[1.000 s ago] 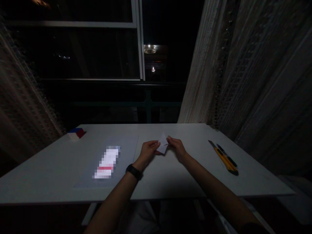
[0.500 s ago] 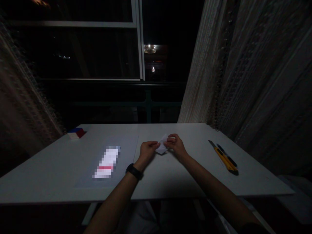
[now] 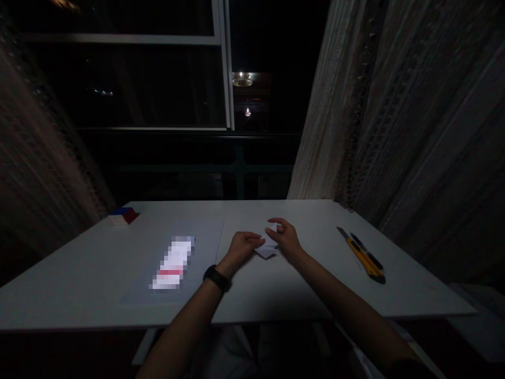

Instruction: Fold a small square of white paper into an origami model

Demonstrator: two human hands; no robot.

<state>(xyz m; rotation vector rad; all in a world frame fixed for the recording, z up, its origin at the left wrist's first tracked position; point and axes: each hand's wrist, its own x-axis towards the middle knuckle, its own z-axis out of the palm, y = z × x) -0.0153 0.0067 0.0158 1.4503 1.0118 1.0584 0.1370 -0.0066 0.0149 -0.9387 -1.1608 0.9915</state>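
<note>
A small piece of folded white paper [image 3: 266, 252] is between my two hands, just above the middle of the white table. My left hand [image 3: 244, 245], with a black watch on the wrist, pinches the paper's left side between thumb and fingers. On the other side, my right hand [image 3: 287, 238] grips the upper right part, its thumb and forefinger at the raised flap. A pointed lower corner sticks out below the fingers. The fingers partly cover the paper, and the dim light hides its finer folds.
A lit phone [image 3: 172, 263], its screen blurred out, lies on a large white sheet [image 3: 209, 247] at the left. Near the far left edge sits a colored cube [image 3: 123, 216]. To the right lie a yellow utility knife [image 3: 365, 260] and a dark pen [image 3: 366, 251]. Curtains [image 3: 327, 105] hang behind.
The paper has tilted and its lower corner has shifted slightly right and toward me. My left fingers have slid right along it; my right hand has changed its hold on the upper flap.
</note>
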